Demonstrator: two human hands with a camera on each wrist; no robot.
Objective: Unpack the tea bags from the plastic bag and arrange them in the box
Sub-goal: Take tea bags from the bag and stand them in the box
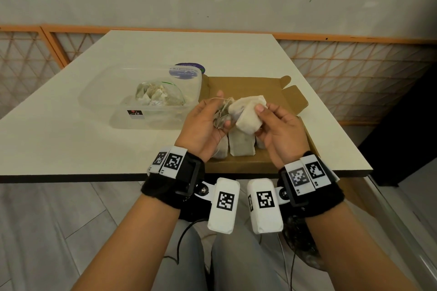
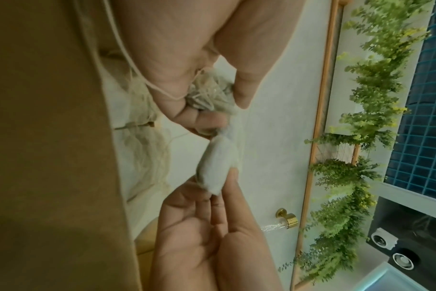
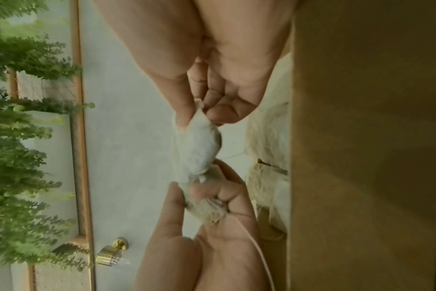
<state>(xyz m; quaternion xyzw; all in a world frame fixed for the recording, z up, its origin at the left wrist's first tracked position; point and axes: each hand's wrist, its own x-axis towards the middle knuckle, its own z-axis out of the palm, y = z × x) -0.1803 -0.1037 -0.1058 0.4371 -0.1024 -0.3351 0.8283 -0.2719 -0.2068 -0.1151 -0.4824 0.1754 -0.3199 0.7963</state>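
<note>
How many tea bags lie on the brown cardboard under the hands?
3, side by side on the cardboard: left tea bag partly under the left hand, middle tea bag, right tea bag mostly behind the right hand. More may be hidden.
</note>
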